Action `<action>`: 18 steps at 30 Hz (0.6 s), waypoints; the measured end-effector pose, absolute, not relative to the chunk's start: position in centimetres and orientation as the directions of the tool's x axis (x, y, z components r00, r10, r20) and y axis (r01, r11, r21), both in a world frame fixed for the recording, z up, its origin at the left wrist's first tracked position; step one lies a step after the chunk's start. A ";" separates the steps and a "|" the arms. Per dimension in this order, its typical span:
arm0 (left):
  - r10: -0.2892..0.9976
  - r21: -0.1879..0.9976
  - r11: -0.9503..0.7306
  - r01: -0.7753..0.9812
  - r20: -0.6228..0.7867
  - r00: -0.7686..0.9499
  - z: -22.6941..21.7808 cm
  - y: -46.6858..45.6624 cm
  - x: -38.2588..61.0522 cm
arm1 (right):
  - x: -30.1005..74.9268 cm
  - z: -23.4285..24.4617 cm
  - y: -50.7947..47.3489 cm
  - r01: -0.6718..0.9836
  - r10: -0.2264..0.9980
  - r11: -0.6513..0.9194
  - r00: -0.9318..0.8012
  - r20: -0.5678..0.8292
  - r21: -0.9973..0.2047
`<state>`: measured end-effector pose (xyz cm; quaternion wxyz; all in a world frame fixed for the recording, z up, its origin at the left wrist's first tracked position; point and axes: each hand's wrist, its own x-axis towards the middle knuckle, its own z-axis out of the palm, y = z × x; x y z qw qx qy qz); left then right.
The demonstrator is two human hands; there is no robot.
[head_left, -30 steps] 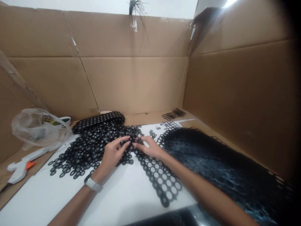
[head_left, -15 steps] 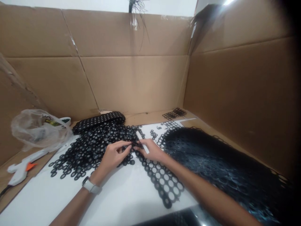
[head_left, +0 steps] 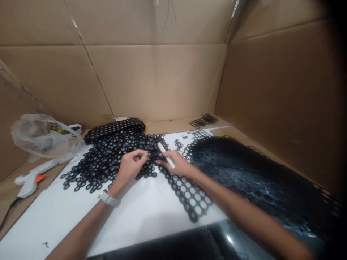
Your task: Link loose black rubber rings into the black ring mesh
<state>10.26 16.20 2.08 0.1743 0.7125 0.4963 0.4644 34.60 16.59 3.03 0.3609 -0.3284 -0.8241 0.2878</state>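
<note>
My left hand (head_left: 131, 167), a white watch on its wrist, pinches black rings at the near edge of a heap of black ring mesh (head_left: 105, 159) on a white board (head_left: 146, 220). My right hand (head_left: 175, 164) is closed round a thin white stick (head_left: 166, 155) and touches the same spot, fingertips close to the left hand's. A strip of joined black rings (head_left: 189, 196) runs from the hands toward me across the board. A large dark pile of ring mesh (head_left: 244, 173) lies just right of my right arm.
A white glue gun with an orange trigger (head_left: 32, 178) lies at the left beside a clear plastic bag (head_left: 40, 139). A folded black dotted piece (head_left: 114, 129) and a small mesh scrap (head_left: 203, 121) lie at the back. Cardboard walls (head_left: 157, 79) enclose the space.
The view has tilted down and everything sits slightly higher. The white stick, hidden a second ago, now shows in my right hand. Both hands stay at the same spot on the mesh.
</note>
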 end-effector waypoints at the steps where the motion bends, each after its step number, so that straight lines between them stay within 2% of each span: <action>1: 0.865 0.709 -0.430 0.558 0.501 0.029 2.3 16.6 9.5 | 34.7 2.9 16.6 0.345 0.766 0.600 -0.507 0.395 -0.722; 5: 0.797 0.676 -0.341 0.653 0.577 -0.180 3.5 18.3 5.4 | 35.2 2.8 16.7 0.326 0.816 0.537 -0.435 0.381 -0.778; 8: 0.744 0.610 -0.322 0.724 0.636 -0.205 4.3 18.5 4.2 | 35.2 3.2 16.8 0.300 0.875 0.438 -0.356 0.327 -0.847; 10: 0.712 0.532 -0.405 0.744 0.694 -0.109 4.5 17.9 5.1 | 35.1 3.6 16.7 0.287 0.928 0.312 -0.298 0.225 -0.906; 13: 0.668 0.438 -0.608 0.662 0.733 0.128 4.3 16.4 7.9 | 35.0 4.0 16.6 0.263 0.961 0.158 -0.264 0.086 -0.952; 18: 0.651 0.416 -0.725 0.550 0.674 0.349 2.8 15.0 10.8 | 35.0 4.5 16.3 0.261 0.951 0.135 -0.304 0.052 -0.956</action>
